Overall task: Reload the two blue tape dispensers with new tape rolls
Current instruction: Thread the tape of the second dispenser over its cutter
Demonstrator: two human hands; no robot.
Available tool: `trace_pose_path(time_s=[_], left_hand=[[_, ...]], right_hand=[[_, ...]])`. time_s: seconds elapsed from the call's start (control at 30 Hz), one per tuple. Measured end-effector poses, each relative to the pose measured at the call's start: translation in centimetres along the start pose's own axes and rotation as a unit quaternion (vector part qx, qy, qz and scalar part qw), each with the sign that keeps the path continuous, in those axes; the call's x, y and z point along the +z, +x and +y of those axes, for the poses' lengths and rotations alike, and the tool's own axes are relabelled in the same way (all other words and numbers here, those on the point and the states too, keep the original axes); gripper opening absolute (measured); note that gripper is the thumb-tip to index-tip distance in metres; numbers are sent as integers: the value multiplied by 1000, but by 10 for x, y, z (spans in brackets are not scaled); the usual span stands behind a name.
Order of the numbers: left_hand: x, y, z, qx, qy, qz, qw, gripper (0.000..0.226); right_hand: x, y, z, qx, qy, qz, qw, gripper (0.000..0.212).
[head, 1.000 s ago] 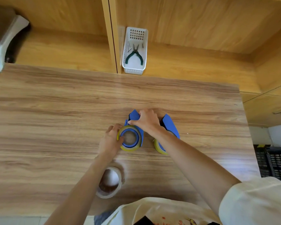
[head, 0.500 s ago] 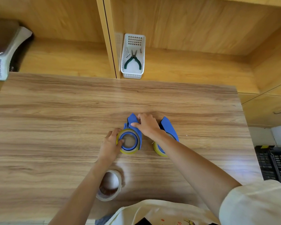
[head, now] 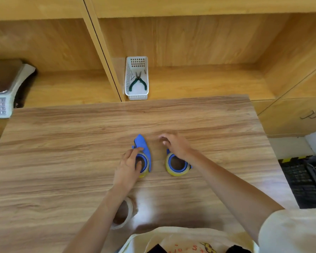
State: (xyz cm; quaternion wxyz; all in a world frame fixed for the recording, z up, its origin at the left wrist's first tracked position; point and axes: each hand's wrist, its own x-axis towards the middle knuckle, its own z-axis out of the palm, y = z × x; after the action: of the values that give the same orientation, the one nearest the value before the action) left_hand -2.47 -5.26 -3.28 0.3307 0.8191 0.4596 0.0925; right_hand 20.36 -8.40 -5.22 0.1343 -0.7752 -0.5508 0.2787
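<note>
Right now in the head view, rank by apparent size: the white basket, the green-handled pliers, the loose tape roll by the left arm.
1. white basket
2. loose tape roll, partly hidden by the arm and nearer the camera, so unsure
3. green-handled pliers

I am standing at what appears to be a packing or workshop station. Evidence as follows. My work surface is a wood-grain table (head: 62, 143) set against built-in wooden shelving (head: 190, 42) divided into open bays. In the far bay, centre, stands a white plastic basket (head: 128, 77) holding green-handled pliers (head: 138, 82) and a few small metal bits. At far left sits a weighing scale (head: 4, 92) with a steel platform and a keypad. At right, near the floor, are black plastic crates (head: 306, 179). A cupboard (head: 290, 115) with a metal handle stands at far right.
</note>
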Motion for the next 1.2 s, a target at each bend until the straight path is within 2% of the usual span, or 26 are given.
trace_pose_path(time_s=[0.1,0.2,0.27,0.43,0.53,0.63,0.73,0.8,0.87,0.97,1.07,1.2], left_hand=[[7,-8,11,17,1,5,1000,44],[13,-16,12,15,-18,-4,1000,38],[16,-23,12,18,-18,-14,1000,41],[21,-35,13,32,-17,-28,999,42],[24,-38,10,27,-10,-58,998,43],[27,-39,13,-6,-58,-105,993,47],[29,-33,27,-81,-146,-122,978,49],[25,-27,38,-95,-184,-105,973,38],[22,-20,39,-60,-156,-72,983,20],[16,-16,40,-56,-158,-89,982,6],[11,-18,52,-85,-270,-99,954,13],[10,-13,58,-184,-454,-113,864,17]], right_hand=[[-5,-23,27,-13,-33,6,999,61],[3,-41,50,16,2,-33,999,90],[8,-49,55,40,35,-44,998,99],[9,-56,40,85,-25,-23,996,93],[12,-57,38,90,-17,-8,996,91],[8,-64,35,90,44,20,995,84],[2,-69,27,32,162,48,985,83],[-2,-68,19,-7,216,56,975,83],[-4,-66,14,-28,249,61,966,82],[-2,-65,15,-19,282,72,956,78],[1,-65,18,-24,298,74,951,78],[5,-69,12,-17,321,85,943,82]])
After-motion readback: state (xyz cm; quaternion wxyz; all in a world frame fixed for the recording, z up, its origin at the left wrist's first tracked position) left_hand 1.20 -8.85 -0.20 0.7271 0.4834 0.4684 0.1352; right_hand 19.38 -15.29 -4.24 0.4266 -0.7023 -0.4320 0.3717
